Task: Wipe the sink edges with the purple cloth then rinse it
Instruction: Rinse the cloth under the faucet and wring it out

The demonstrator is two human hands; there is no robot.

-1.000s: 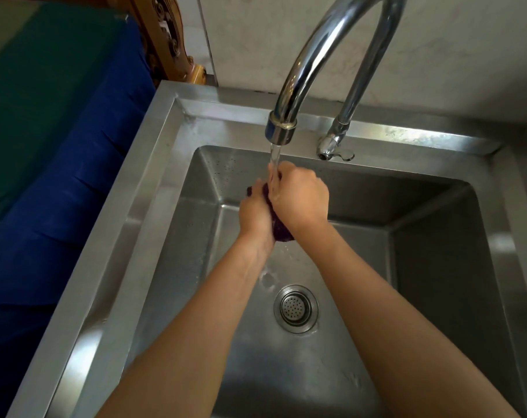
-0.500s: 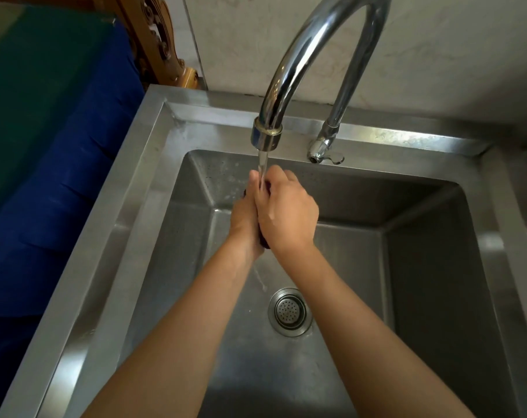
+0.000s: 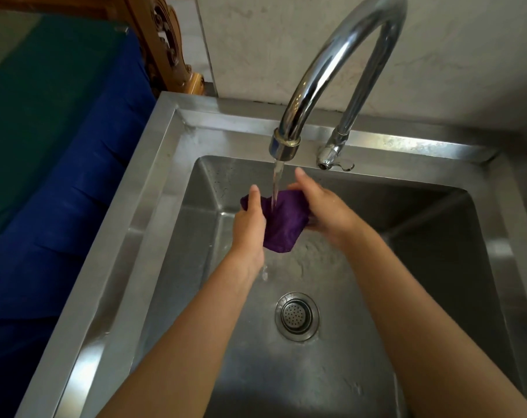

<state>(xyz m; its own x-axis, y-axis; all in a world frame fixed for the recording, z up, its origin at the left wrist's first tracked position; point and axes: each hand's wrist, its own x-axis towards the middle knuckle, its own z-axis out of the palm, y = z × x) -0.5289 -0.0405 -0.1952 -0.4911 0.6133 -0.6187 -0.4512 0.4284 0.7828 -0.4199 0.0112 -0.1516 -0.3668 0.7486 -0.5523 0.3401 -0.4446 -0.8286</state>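
Observation:
The purple cloth hangs spread out over the basin of the steel sink, directly under the running stream from the curved chrome faucet. My left hand grips the cloth's left side. My right hand holds its right side, thumb raised. Water strikes the cloth's top and drips off below it.
The round drain strainer sits in the basin floor below my hands. The faucet's small lever is on the back rim. A blue and green fabric lies left of the sink, with carved wood behind.
My hands were pressed together, squeezing the bunched cloth under the water. Now they have moved apart and the cloth is opened out between them.

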